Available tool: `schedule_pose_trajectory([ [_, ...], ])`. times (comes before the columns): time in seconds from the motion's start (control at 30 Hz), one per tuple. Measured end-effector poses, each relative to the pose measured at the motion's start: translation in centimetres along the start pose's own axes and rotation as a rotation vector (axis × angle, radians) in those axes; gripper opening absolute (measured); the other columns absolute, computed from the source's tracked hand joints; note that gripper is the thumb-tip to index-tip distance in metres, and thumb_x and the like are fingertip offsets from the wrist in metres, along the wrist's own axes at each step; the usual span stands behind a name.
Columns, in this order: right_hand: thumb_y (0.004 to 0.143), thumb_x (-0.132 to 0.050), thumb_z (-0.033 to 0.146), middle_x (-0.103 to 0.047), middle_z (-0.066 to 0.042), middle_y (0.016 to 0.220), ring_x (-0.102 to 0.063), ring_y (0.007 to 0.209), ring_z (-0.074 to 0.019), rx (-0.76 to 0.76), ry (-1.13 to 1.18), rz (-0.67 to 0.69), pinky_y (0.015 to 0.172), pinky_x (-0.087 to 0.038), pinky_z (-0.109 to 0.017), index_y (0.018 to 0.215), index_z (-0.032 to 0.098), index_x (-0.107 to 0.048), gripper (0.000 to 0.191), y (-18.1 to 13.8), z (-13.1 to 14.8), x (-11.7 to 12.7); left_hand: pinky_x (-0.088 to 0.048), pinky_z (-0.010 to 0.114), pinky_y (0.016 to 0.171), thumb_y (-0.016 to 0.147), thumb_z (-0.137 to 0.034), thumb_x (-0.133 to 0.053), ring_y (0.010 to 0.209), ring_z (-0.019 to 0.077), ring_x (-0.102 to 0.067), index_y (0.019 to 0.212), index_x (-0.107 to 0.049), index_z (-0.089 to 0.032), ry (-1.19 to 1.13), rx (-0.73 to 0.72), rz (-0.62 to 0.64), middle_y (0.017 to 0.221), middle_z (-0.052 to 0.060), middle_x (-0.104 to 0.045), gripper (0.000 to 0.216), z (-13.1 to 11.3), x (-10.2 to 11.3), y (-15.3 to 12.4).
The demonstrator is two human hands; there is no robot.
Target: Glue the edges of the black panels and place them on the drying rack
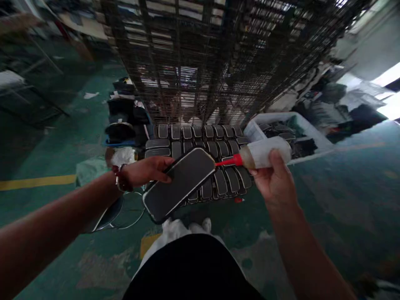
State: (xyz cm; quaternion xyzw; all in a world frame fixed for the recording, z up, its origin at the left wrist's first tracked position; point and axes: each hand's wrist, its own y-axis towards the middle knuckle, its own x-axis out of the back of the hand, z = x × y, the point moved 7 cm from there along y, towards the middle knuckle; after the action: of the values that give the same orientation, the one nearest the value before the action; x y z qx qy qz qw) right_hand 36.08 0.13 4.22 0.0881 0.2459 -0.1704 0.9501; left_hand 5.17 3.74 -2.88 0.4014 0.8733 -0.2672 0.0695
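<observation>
My left hand (153,170) grips a dark oblong panel (181,183) by its upper left edge, thumb on top and the other fingers hidden beneath. A pale line runs round the panel's rim, and the panel is tilted with its right end higher in the picture. Wrapped round a whitish squeeze bottle (265,153) is my right hand (275,179). The bottle lies nearly level, and its red nozzle (228,161) points left, the tip at the panel's right corner. Below them, rows of similar dark panels (221,182) with pale edges are laid out.
A tall wire rack (193,54) rises just beyond the rows. To the right stands a white plastic crate (325,146) holding dark pieces. Dark stacked goods (121,112) sit at the left, near a round metal-framed stool (125,212). A small red object (239,200) lies on the green floor.
</observation>
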Motion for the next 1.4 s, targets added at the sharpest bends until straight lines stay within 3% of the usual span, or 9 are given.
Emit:
schedule_pose_trajectory([
  [0.43, 0.075, -0.085, 0.039, -0.070, 0.001, 0.093, -0.067, 0.076, -0.0163, 0.010, 0.006, -0.106, 0.047, -0.053, -0.023, 0.101, 0.024, -0.070, 0.034, -1.7, -1.4, 0.6, -0.061, 0.031, 0.077, 0.070, -0.004, -0.074, 0.085, 0.0214, -0.075, 0.109, -0.069, -0.014, -0.148, -0.053, 0.027, 0.104, 0.011, -0.077, 0.040, -0.1, -1.0, 0.7],
  [1.0, 0.082, -0.077, 0.038, -0.069, 0.000, 0.085, -0.063, 0.066, -0.0156, -0.032, -0.062, -0.031, 0.044, -0.049, -0.022, 0.098, 0.026, -0.069, 0.021, -5.0, -3.6, -1.4, -0.062, 0.034, 0.074, 0.070, -0.004, -0.072, 0.083, 0.0233, -0.075, 0.110, -0.068, -0.012, -0.262, -0.074, -0.002, 0.101, 0.013, -0.078, 0.041, 0.6, -0.7, 1.1],
  [1.4, 0.085, -0.072, 0.037, -0.071, -0.011, 0.112, -0.069, 0.084, -0.0228, -0.025, -0.154, 0.105, 0.045, -0.049, -0.024, 0.128, 0.026, -0.060, 0.046, -7.3, -4.1, -3.0, -0.061, 0.039, 0.073, 0.066, -0.003, -0.073, 0.077, 0.0240, -0.074, 0.108, -0.068, -0.011, -0.326, -0.076, -0.073, 0.090, 0.011, -0.077, 0.043, 1.2, 0.2, 1.3],
])
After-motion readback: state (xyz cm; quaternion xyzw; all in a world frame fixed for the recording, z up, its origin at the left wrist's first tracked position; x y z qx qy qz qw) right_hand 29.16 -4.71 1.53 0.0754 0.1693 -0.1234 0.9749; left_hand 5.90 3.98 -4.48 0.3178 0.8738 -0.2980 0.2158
